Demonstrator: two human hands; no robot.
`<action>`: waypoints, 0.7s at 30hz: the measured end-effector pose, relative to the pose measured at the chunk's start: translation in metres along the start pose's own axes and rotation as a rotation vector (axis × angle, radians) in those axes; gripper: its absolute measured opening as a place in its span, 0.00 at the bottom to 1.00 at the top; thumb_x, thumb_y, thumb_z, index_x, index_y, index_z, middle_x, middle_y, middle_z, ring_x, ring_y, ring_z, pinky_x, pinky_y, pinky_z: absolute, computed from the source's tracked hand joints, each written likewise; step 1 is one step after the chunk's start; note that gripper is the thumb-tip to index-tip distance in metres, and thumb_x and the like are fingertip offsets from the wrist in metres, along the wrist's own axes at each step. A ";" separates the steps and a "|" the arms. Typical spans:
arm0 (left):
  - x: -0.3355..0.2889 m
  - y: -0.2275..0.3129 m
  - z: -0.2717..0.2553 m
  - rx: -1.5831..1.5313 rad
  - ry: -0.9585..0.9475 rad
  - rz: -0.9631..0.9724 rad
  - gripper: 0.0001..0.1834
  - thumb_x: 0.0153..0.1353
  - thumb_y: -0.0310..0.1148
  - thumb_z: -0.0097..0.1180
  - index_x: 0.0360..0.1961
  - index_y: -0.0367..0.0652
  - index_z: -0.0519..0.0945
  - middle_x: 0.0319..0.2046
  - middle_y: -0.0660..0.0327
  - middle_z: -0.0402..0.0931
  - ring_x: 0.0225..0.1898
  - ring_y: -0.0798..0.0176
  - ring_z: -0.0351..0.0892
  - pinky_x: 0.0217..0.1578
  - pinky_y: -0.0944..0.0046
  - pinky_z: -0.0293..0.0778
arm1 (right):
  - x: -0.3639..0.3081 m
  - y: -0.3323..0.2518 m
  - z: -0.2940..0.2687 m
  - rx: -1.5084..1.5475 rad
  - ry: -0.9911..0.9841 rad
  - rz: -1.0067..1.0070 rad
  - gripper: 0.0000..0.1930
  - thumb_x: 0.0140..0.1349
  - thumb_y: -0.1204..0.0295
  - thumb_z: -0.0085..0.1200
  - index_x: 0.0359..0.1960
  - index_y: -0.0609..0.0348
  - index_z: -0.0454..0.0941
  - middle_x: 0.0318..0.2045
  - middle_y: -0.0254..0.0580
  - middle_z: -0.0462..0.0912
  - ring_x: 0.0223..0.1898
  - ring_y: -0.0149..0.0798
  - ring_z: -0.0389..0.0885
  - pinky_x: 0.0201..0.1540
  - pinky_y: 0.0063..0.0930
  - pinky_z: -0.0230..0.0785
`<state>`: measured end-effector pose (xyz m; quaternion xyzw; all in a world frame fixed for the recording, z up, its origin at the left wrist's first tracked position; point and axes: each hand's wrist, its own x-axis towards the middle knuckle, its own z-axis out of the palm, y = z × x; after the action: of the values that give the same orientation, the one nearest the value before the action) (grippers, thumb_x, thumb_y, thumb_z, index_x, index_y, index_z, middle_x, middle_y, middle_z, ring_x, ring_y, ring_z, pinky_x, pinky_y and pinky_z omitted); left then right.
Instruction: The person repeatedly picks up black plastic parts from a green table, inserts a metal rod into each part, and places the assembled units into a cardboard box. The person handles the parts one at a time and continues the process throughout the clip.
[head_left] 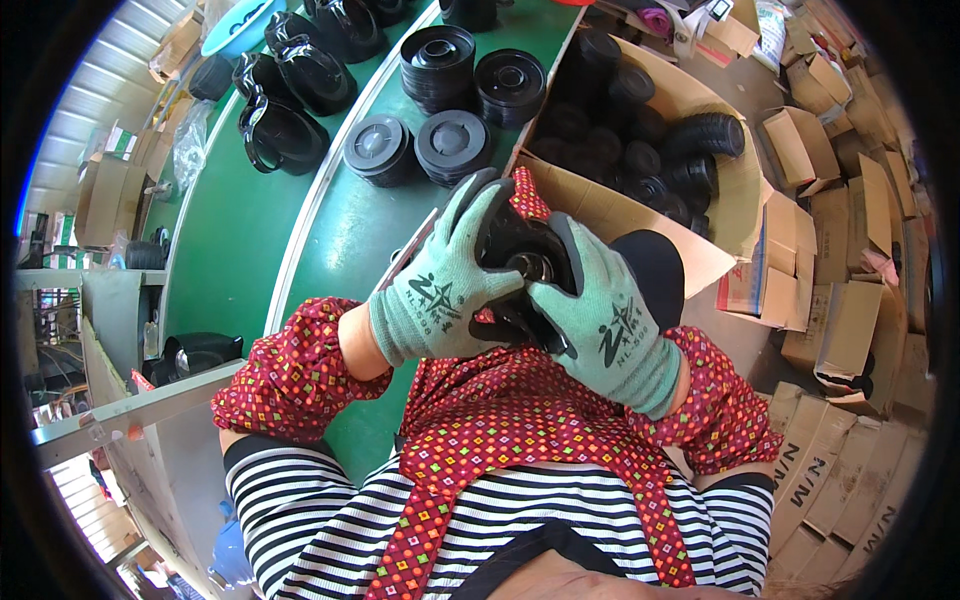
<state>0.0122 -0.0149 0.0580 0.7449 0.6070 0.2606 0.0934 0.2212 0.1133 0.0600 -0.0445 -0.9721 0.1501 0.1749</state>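
Both my hands wear green knit gloves with black fingertips and hold one black rubber wheel (522, 262) close in front of my chest. My left hand (440, 290) wraps over its left side and top. My right hand (605, 320) grips its right side and underside. The wheel's hub faces me between the two palms. I wear red patterned sleeve covers and an apron over a striped top.
A green conveyor table (350, 230) runs up and left, carrying stacks of black round discs (452, 145) and black moulded shells (280, 135). An open cardboard box (650, 215) of black tyres stands at my right. Flattened and folded cartons (840, 330) are piled further right.
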 end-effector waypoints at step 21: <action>0.021 -0.020 -0.020 0.092 -0.067 0.155 0.36 0.37 0.51 0.83 0.51 0.53 0.87 0.72 0.42 0.64 0.73 0.27 0.60 0.72 0.28 0.55 | -0.102 0.090 0.124 1.592 -0.036 0.896 0.32 0.77 0.58 0.58 0.76 0.59 0.65 0.70 0.46 0.75 0.68 0.40 0.76 0.73 0.34 0.67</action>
<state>-0.0126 0.0068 0.0718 0.8014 0.5555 0.2138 0.0587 0.2761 0.1508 -0.1123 -0.2814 -0.4758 0.8309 0.0640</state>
